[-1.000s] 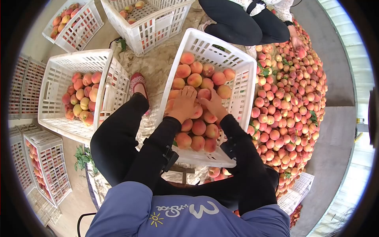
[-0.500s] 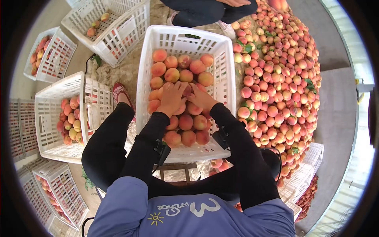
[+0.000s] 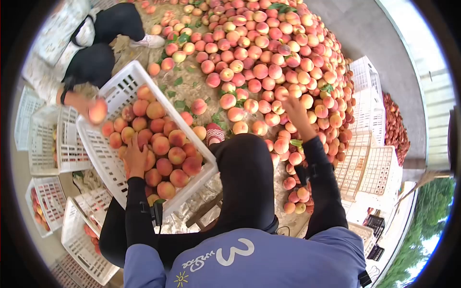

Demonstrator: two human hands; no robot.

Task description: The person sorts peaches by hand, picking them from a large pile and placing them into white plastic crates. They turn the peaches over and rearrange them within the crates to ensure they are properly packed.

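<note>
My left hand lies over the peaches inside a white plastic crate, fingers spread and touching the fruit. Peaches cover much of the crate's bottom; part of it shows bare at the near left. Out to the right, my right hand reaches over the large heap of peaches, fingers stretched out at the fruit. No peach shows clearly gripped in it. The crate sits tilted at my left, beside my knee.
A co-worker's hand holds a peach at the crate's far left rim. Other white crates stand at the left, some with peaches. Stacked crates stand right of the heap. Loose peaches and leaves lie on the floor covering.
The view has swung right toward the heap. My right hand has left the crate and reached out to the heap; my left hand stays in the crate. A co-worker's hand with a peach has appeared.
</note>
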